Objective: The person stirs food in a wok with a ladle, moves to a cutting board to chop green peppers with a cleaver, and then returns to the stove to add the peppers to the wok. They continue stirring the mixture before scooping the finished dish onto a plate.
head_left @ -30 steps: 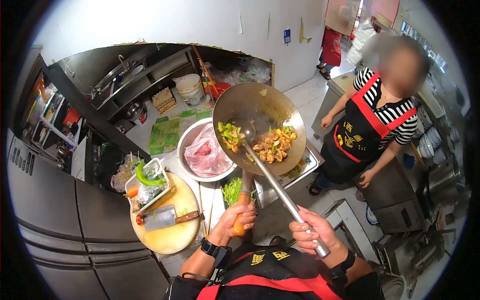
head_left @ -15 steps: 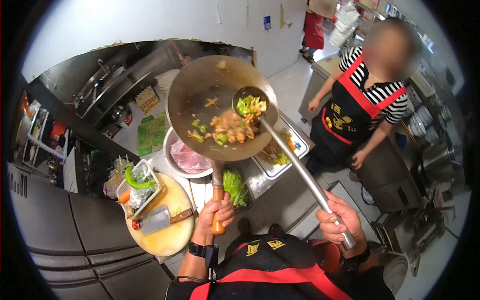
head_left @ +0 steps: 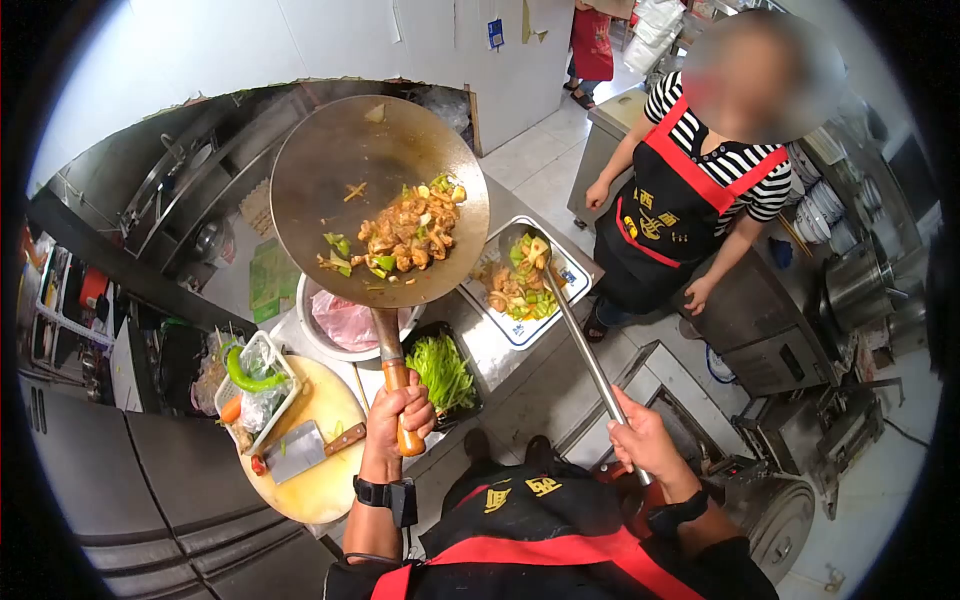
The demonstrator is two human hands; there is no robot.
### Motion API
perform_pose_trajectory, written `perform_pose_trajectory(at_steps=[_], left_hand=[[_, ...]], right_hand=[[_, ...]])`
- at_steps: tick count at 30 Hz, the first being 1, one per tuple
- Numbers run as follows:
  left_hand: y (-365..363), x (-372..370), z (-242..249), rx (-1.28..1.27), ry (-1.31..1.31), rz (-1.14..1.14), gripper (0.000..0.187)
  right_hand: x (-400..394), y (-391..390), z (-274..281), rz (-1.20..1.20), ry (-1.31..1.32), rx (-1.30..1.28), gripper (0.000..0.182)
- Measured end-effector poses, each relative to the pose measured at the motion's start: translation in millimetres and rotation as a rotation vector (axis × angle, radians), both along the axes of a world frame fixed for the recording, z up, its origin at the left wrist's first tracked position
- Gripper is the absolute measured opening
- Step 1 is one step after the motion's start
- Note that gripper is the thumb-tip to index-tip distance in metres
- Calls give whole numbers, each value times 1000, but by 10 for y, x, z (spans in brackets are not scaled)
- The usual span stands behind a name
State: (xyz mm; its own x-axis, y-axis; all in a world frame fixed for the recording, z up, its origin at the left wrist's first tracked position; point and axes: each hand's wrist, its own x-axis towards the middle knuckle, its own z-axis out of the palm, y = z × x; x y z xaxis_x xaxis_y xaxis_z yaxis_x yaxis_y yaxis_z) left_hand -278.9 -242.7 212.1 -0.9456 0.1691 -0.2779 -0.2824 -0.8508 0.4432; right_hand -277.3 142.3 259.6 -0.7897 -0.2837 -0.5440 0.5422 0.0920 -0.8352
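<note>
My left hand point(head_left: 402, 405) is wrapped round the wooden handle of a wok point(head_left: 330, 160), holding it up and tilted toward me. Browned meat pieces point(head_left: 408, 232) with green pepper lie in its lower part. The long metal handle of a ladle point(head_left: 590, 355) is in my closed right hand point(head_left: 645, 440). Its bowl, with food in it, is over a white rectangular tray point(head_left: 530, 335) with a blue-marked rim. On that tray lies a heap of meat and green pieces point(head_left: 515, 292). The wok is left of the tray.
A cleaver point(head_left: 297, 453) lies on a round cutting board point(head_left: 335, 385) beside a vegetable basket point(head_left: 285, 400). A bowl of pink meat point(head_left: 345, 320) and a black tray of shredded greens point(head_left: 440, 375) stand under the wok. A person in an apron point(head_left: 670, 215) stands at the right.
The ladle has moved from inside the wok to over the tray, and its bowl now tips there. The wok appears further left in view, along with the surroundings.
</note>
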Motion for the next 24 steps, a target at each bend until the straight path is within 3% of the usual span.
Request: perform_pose_trajectory(at_steps=[1,3,6,9,15,17,19,21,24], left_hand=[[17,20,-3,0,-9,-14,10],[48,15,-63,-5,7,-25,12],[140,-6,-100,-21,6,-49,13],[194,-25,-158,-58,-48,-53,14],[345,-43,-247,-73,-51,-130,15],[395,-23,-268,-102,-65,-151,16],[452,-51,-363,-76,-55,-165,17],[502,-45,-424,-84,-44,-168,17],[593,-111,-480,-97,-43,-177,18]], right_hand=[[24,7,-126,22,96,151,64],[20,107,-380,-5,134,184,61],[-16,201,-492,-15,504,425,58],[-118,142,-162,42,575,572,59],[-827,94,-118,177,724,598,61],[-1045,121,-369,261,1079,711,66],[-1031,168,-362,288,1003,724,67],[-879,177,-266,358,702,747,69],[-728,225,-239,348,676,710,67]])
